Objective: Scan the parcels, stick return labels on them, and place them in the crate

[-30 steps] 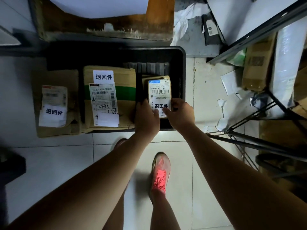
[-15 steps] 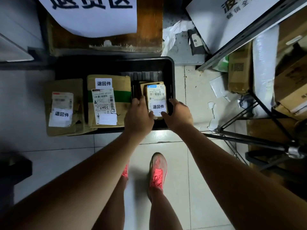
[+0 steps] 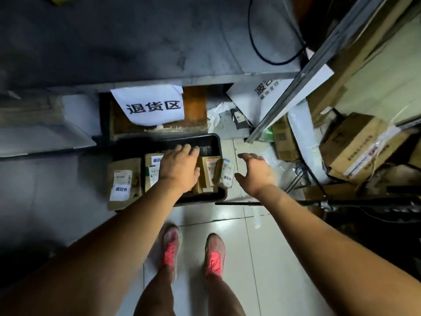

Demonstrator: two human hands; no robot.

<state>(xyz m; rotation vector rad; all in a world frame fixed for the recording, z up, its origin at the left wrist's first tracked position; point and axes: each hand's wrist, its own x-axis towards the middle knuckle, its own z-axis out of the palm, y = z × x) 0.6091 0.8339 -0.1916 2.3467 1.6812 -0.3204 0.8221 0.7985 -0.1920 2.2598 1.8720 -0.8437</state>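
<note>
Inside the black crate (image 3: 214, 142), tilted against its right wall: the small labelled parcel (image 3: 227, 176), just beside a brown box (image 3: 208, 172). Probably light, stiff cardboard, with a glossy and slightly slick label. Best pinched by the two long edges, not by the sticker. Left hand (image 3: 180, 166) palm down over the crate, fingers straight, gripping nothing. Right hand (image 3: 256, 173) beside the crate, fingers spread, empty.

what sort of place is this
Most likely the returns corner of a parcel depot: a paper sign reads 退货区 (returns area), a black crate holds parcels with return labels, and metal racking on the right carries cardboard boxes.
</note>
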